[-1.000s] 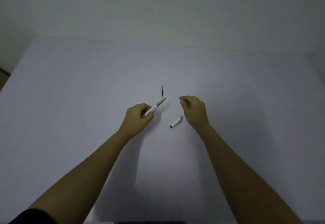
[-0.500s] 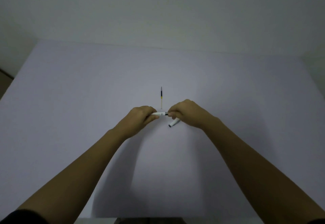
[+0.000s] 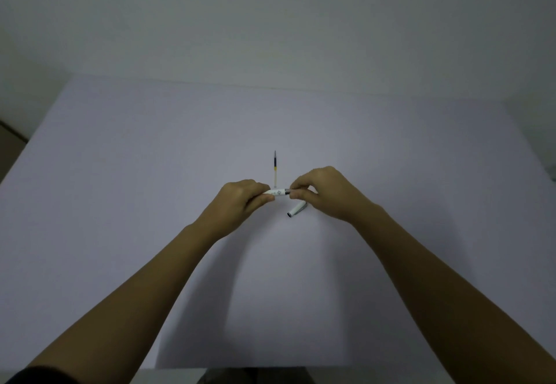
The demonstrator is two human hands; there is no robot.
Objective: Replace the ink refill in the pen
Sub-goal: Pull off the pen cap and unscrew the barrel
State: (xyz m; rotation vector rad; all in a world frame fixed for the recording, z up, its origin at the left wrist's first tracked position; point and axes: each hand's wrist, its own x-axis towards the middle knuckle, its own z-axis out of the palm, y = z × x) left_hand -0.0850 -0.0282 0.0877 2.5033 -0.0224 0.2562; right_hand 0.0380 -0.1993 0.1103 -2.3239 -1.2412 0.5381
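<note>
A white pen (image 3: pixel 278 193) is held level above the table between both hands. My left hand (image 3: pixel 240 203) grips its white barrel end. My right hand (image 3: pixel 323 192) pinches its dark front end with thumb and fingers. A thin ink refill (image 3: pixel 275 170) lies on the table just beyond the hands, its dark tip pointing away from me. The white pen cap (image 3: pixel 296 209) lies on the table under my right hand, partly hidden by the fingers.
The light lavender table (image 3: pixel 150 173) fills the view, with a pale wall behind its far edge. A dark strip of floor shows at the far left.
My right hand came in from the right and took hold of the pen's front end. The left hand turned the pen from slanted to level. Refill and cap stayed put.
</note>
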